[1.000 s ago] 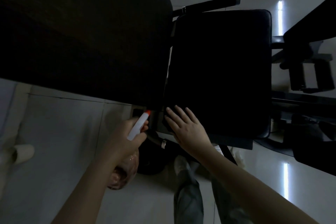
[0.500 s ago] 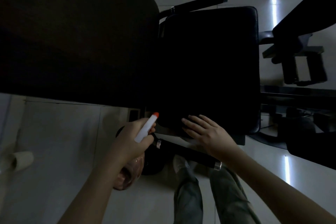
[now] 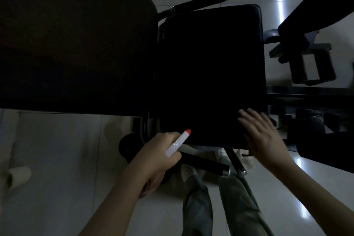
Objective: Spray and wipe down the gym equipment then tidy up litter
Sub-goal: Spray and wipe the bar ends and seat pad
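Dim pale floor tiles (image 3: 57, 159) surround a black seat pad (image 3: 208, 74), right hand (image 3: 266, 136) flat-fingered on it, left hand (image 3: 155, 157) gripping a spray bottle (image 3: 177, 142).

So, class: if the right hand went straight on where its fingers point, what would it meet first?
Probably the black seat pad: the right hand is open over its near corner, fingers aimed across the padding; contact is unclear.
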A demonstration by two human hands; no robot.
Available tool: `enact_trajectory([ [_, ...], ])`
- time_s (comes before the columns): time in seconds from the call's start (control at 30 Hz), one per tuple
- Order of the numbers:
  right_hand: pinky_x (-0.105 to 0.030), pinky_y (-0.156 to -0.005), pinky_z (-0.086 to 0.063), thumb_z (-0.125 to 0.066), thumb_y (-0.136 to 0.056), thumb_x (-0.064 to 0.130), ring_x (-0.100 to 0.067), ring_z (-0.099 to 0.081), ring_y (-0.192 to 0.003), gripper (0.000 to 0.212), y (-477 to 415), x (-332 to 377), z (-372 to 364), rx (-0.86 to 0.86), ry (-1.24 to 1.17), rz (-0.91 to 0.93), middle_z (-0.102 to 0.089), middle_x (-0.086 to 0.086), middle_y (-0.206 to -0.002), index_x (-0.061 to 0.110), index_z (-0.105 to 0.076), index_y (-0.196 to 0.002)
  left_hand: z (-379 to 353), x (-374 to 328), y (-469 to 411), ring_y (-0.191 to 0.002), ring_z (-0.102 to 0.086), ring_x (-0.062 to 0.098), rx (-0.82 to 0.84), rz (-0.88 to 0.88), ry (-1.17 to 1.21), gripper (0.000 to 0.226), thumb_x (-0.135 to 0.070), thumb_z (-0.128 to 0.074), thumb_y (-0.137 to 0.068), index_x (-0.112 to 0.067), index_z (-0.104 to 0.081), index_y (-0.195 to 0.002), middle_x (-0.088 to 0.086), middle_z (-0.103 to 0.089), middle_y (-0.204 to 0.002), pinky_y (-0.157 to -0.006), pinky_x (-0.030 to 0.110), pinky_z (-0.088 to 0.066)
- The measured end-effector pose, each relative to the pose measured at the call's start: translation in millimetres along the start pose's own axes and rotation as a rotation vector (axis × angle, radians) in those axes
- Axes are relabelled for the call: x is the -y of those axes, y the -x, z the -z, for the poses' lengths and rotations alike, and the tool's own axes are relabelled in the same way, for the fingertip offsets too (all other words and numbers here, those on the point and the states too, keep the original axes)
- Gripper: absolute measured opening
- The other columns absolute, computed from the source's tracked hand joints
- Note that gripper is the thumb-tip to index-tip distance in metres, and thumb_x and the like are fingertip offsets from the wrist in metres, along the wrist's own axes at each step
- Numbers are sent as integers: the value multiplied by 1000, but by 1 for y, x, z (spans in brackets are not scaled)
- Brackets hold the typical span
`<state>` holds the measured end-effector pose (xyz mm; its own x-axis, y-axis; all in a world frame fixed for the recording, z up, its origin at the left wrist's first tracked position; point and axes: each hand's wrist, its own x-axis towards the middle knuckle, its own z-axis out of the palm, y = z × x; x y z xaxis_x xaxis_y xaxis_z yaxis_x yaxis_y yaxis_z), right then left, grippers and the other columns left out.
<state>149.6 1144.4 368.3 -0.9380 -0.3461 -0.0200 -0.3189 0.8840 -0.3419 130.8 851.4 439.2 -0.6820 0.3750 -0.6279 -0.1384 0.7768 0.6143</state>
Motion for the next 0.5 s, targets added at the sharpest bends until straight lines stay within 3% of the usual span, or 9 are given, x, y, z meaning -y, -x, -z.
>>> enact_trajectory([
  [0.1,-47,-115,-18,-40,-95,22,-24,-19,-142,46,-15,-6,15,-90,-193,-331,-32,-7,-150,9,-41,-139,-8,-9,-7,-73,-56,17,46,-42,-32,19,-12,-53,-88,-10,-57,-106,-2,-51,-76,-75,38,-50],
  [0.2,-34,-112,-15,-44,-98,16,-14,-5,-146,50,-40,1,19,-103,-325,-531,-14,5,-157,15,-31,-147,-17,-18,-13,-77,-58,17,73,-16,-11,27,-13,-54,-87,-14,-58,-114,-2,-55,-84,-73,36,-49],
  [0.3,-32,-109,-20,-44,-98,18,-14,-3,-146,51,-53,4,16,-124,-303,-552,-12,6,-159,17,-30,-147,-22,-25,-18,-80,-59,19,74,-1,4,24,-17,-55,-87,-18,-58,-111,1,-59,-88,-74,39,-50],
  [0.37,-32,-108,-23,-45,-98,18,-15,-4,-146,50,-53,3,15,-127,-293,-546,-13,6,-158,16,-32,-147,-23,-27,-20,-73,-58,22,48,23,31,4,-16,-54,-85,-17,-56,-89,0,-55,-78,-68,39,-48],
  [0.43,-28,-107,-20,-45,-98,18,-16,-4,-146,50,-54,0,16,-133,-305,-533,-14,4,-158,15,-32,-146,-22,-31,-22,-67,-55,20,17,61,53,10,-14,-54,-84,-18,-48,-76,-1,-50,-72,-63,34,-43],
  [0.5,-30,-108,-20,-46,-98,19,-16,-4,-146,50,-58,-2,17,-132,-318,-514,-14,4,-158,15,-32,-146,-20,-32,-25,-69,-57,21,-10,74,66,6,-13,-53,-85,-14,-51,-79,3,-55,-74,-63,31,-43],
])
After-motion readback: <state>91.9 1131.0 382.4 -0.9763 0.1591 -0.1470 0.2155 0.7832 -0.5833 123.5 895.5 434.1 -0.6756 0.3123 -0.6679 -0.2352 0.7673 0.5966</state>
